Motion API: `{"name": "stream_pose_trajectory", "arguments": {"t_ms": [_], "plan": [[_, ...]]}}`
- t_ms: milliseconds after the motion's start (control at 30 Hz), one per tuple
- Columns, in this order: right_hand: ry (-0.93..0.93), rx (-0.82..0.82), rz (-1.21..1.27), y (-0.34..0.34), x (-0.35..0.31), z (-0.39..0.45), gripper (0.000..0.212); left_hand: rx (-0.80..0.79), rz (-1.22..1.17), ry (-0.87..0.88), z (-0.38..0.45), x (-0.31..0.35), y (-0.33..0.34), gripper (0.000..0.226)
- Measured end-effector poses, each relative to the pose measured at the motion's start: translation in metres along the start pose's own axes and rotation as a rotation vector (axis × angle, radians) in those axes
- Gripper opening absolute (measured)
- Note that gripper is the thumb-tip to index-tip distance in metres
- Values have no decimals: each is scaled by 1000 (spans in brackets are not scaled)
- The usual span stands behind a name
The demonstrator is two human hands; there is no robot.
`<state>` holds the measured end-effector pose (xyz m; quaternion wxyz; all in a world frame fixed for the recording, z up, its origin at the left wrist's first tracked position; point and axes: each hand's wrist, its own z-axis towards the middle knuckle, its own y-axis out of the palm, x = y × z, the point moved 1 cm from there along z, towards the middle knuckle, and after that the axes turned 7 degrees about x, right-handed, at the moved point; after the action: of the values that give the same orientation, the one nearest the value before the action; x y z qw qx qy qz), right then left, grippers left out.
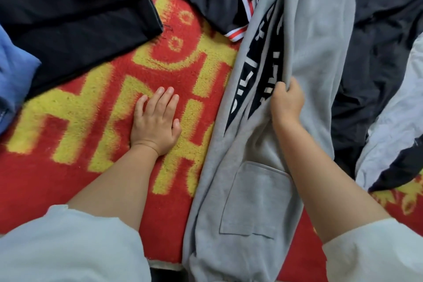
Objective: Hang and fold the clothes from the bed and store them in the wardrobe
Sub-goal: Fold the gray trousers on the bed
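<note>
The fingers [280, 89] of the right hand [287, 104] are curled over a fold of the grey sweatpants [315, 57], bunching the cloth beside the black lettered stripe [249, 75] that runs down the leg. The grip sits partway along the garment, which suits drawing the leg straight or lifting it clear of the dark clothes [375, 52] heaped under and to the right of it — which of the two is meant cannot be told. The left hand [154, 121] lies flat on the red and yellow blanket [91, 121] covering the bed, fingers straight and slightly spread, holding nothing; it looks placed there as a prop for the reach, or to smooth a bare patch where the sweatpants could be laid out.

The sweatpants stretch from the near edge of the bed, where a patch pocket [254, 199] faces up, away towards the top of the view. They are creased lengthwise and not yet folded. To the left, a black garment [75, 23] lies flat and squared, touching a blue one [13, 71] at the edge — apparently a stack of finished pieces kept apart from the unsorted heap. A dark item with red and white trim [219, 0] lies at the top, its edge just beside the sweatpants. A pale grey garment [393, 135] sits at the far right.

No wardrobe or hanger is in view, so the job seems at the folding stage with several pieces still to go.
</note>
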<state>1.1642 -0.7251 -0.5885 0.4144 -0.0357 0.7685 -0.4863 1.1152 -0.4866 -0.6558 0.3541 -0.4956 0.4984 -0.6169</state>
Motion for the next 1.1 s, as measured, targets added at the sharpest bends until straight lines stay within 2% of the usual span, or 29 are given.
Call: {"name": "stream_pose_trajectory", "arguments": {"t_ms": [100,167,233,400,500,633,700,767,800,833,867,900,967,1000,1067,1100], "plan": [[233,-27,284,-20,10,2,31,-7,0,-5,1,0,0,58],[234,-74,354,-26,10,-2,35,-21,-2,-16,1,1,0,58],[169,-118,362,-26,8,-4,29,-19,-7,-18,1,2,0,58],[-89,-139,86,-13,-12,-7,11,20,-4,-8,0,2,2,55],[-106,-200,-90,-13,-11,-6,36,26,-6,-22,1,1,3,56],[-76,-257,-238,-30,6,-10,35,16,0,-32,0,0,2,57],[-82,-413,-112,-39,13,-22,39,2,-9,-52,0,2,0,54],[-80,-720,11,-46,17,-37,42,-4,-80,-164,1,14,-9,54],[-65,-837,33,-46,20,-42,39,-26,-178,-232,6,24,-17,54],[-61,-876,39,-47,23,-44,34,-53,-310,-281,12,37,-24,52],[-65,-814,52,-52,28,-43,31,-122,-460,-308,18,53,-30,49],[-78,-668,41,-59,32,-39,29,-201,-594,-316,22,70,-32,48],[-137,-289,-59,-79,45,-30,27,-271,-659,-320,26,101,-31,59],[-161,-134,-130,-92,57,-28,26,-286,-618,-347,25,117,-30,63],[-101,-11,-219,-107,86,-22,39,-290,-480,-485,30,134,-27,57],[39,-22,-200,-113,99,-22,47,-293,-423,-535,32,137,-25,51]]}}
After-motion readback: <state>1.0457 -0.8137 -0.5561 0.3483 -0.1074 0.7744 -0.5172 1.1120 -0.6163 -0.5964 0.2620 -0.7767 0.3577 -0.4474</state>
